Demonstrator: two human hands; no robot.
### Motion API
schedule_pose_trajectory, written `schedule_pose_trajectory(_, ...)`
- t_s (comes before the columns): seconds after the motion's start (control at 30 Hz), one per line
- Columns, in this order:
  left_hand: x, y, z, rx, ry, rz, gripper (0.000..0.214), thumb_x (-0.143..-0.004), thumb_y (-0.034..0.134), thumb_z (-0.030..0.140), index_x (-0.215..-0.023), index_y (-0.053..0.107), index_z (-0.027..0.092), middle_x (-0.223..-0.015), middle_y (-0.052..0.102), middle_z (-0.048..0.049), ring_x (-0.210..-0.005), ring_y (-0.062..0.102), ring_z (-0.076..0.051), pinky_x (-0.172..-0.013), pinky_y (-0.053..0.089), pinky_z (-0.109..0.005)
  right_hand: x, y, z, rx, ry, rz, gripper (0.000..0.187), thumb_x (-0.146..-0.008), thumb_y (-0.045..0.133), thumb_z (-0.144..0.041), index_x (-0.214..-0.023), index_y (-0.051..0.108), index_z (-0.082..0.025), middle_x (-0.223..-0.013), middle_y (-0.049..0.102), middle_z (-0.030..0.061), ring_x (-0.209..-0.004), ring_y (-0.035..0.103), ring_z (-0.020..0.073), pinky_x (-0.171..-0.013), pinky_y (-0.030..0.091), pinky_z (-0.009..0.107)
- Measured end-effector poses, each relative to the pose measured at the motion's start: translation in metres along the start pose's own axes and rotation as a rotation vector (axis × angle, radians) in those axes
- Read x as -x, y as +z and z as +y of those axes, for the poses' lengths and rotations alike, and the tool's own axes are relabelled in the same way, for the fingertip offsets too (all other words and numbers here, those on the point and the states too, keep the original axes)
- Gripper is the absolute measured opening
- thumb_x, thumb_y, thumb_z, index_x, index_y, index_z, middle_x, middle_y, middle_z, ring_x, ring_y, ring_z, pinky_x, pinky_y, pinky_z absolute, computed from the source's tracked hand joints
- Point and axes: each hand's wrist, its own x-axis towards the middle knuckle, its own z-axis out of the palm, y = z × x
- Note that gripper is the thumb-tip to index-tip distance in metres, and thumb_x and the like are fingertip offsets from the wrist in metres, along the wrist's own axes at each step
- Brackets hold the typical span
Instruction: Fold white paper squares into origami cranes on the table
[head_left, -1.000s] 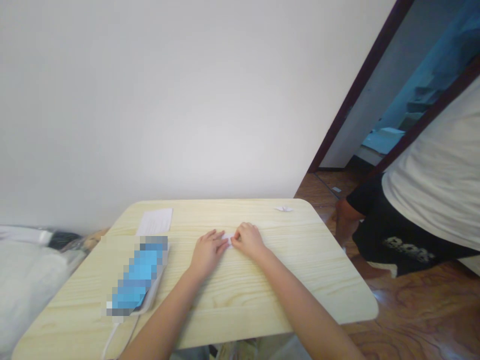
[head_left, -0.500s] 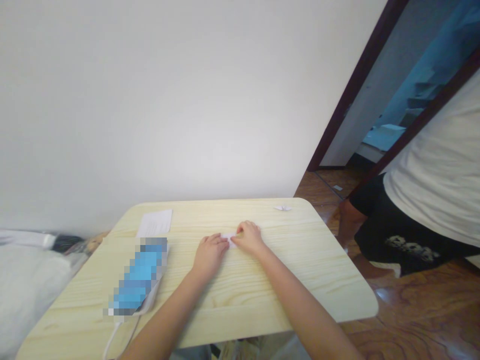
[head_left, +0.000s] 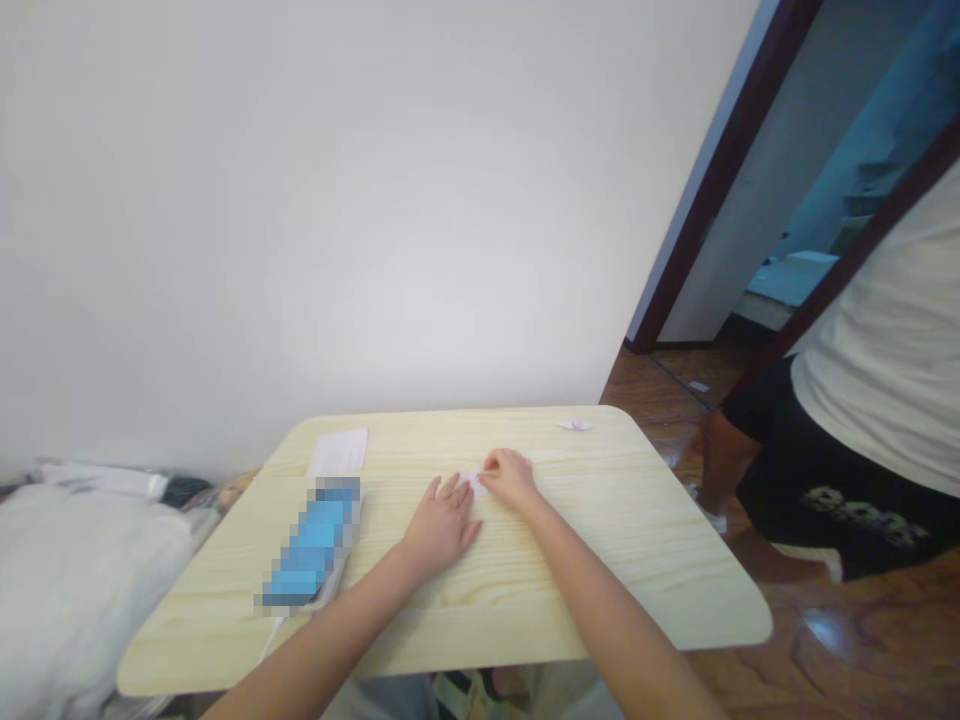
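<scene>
Small folded white paper lies between the hands, long axis roughly side to side. Nearer, the right hand is bunched against it, pinch unclear; the left hand is spread flat just beside it.

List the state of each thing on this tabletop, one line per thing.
left hand: open, palm down, fingers spread, beside the folded paper
right hand: fingers closed on the paper
small folded paper: folded, held by the right fingertips
white origami figure: folded, lying near the far edge
sheet of paper: lying flat
</scene>
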Motion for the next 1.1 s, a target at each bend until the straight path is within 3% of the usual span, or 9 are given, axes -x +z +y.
schedule_pose_trajectory(0.1, 0.005, 0.000, 0.008, -0.002, -0.053, 0.013, 0.057, -0.084, 0.027, 0.050, -0.121, 0.046, 0.011, -0.126, 0.048, -0.0127, -0.123, 0.032, -0.026, -0.102, 0.018, -0.046, 0.002, 0.003, -0.004, 0.019, 0.029, 0.061, 0.020, -0.074, 0.055, -0.040, -0.073, 0.057, -0.020, -0.078, 0.062, 0.0007, -0.080, 0.054, 0.0158, -0.072, 0.032, 0.027)
schedule_pose_trajectory(0.23, 0.009, 0.003, 0.014, 0.002, -0.114, 0.020, 0.059, -0.084, 0.024, 0.052, -0.125, 0.041, 0.013, -0.130, 0.044, -0.0108, -0.126, 0.028, -0.026, -0.103, 0.015, -0.047, 0.003, 0.004, -0.010, 0.089, 0.035, 0.110, 0.028, -0.069, 0.060, -0.046, -0.076, 0.056, -0.019, -0.081, 0.061, 0.0024, -0.083, 0.052, 0.0182, -0.072, 0.031, 0.029)
schedule_pose_trajectory(0.6, 0.012, 0.009, 0.018, 0.047, -0.181, 0.081, 0.044, -0.087, 0.029, 0.039, -0.120, 0.048, 0.017, -0.126, 0.049, -0.0090, -0.123, 0.033, -0.024, -0.102, 0.020, -0.047, 0.001, 0.001, -0.012, 0.075, 0.022, 0.031, 0.023, -0.071, 0.060, -0.042, -0.077, 0.058, -0.020, -0.082, 0.062, 0.0020, -0.084, 0.052, 0.0178, -0.074, 0.032, 0.030)
schedule_pose_trajectory(0.87, 0.013, 0.008, 0.025, 0.046, -0.256, 0.078, 0.038, -0.086, 0.036, 0.031, -0.111, 0.056, 0.012, -0.121, 0.053, -0.0121, -0.121, 0.035, -0.027, -0.098, 0.028, -0.041, 0.002, 0.003, -0.011, 0.082, 0.019, 0.009, 0.025, -0.073, 0.057, -0.044, -0.078, 0.058, -0.020, -0.084, 0.060, 0.0037, -0.086, 0.051, 0.0185, -0.075, 0.032, 0.030)
schedule_pose_trajectory(1.0, 0.006, 0.006, 0.027, 0.029, -0.279, 0.057, 0.035, -0.085, 0.037, 0.025, -0.109, 0.056, 0.009, -0.118, 0.054, -0.0138, -0.119, 0.038, -0.026, -0.097, 0.030, -0.039, 0.002, 0.005, -0.013, 0.144, 0.023, 0.042, 0.022, -0.082, 0.047, -0.037, -0.082, 0.058, -0.018, -0.087, 0.060, 0.0074, -0.089, 0.050, 0.0205, -0.077, 0.032, 0.033)
schedule_pose_trajectory(1.1, 0.000, 0.005, 0.024, 0.051, -0.242, 0.020, 0.029, -0.083, 0.040, 0.019, -0.102, 0.060, 0.009, -0.117, 0.056, -0.0118, -0.118, 0.039, -0.026, -0.094, 0.033, -0.038, 0.002, -0.003, -0.010, 0.153, -0.032, -0.017, 0.022, -0.087, 0.038, -0.026, -0.091, 0.058, -0.018, -0.091, 0.060, 0.0090, -0.090, 0.051, 0.0199, -0.077, 0.034, 0.033)
